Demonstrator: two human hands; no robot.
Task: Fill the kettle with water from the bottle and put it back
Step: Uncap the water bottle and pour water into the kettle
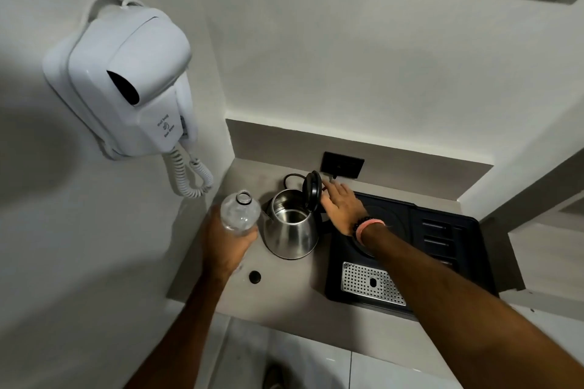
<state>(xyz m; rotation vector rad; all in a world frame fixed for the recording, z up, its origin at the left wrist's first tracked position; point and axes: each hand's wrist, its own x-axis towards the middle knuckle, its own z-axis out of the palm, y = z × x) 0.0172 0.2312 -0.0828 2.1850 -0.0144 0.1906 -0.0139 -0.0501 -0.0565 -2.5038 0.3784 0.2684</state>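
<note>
Left hand (228, 241) wrapped around one clear bottle (240, 211) — uncapped, upright, just left of the kettle (292, 230). Right hand (342, 206) flat, fingers spread, holding nothing, just beside the raised lid (312, 189); contact unclear. One steel kettle, open, on the bench (284, 287) beside the black tray (442, 249) — tray partly hidden by the right arm. One cap (254, 276) near the front edge. Water level unreadable.

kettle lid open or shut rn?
Open. The black lid stands hinged up behind the kettle mouth, steel interior visible; the right hand is beside it.
</note>
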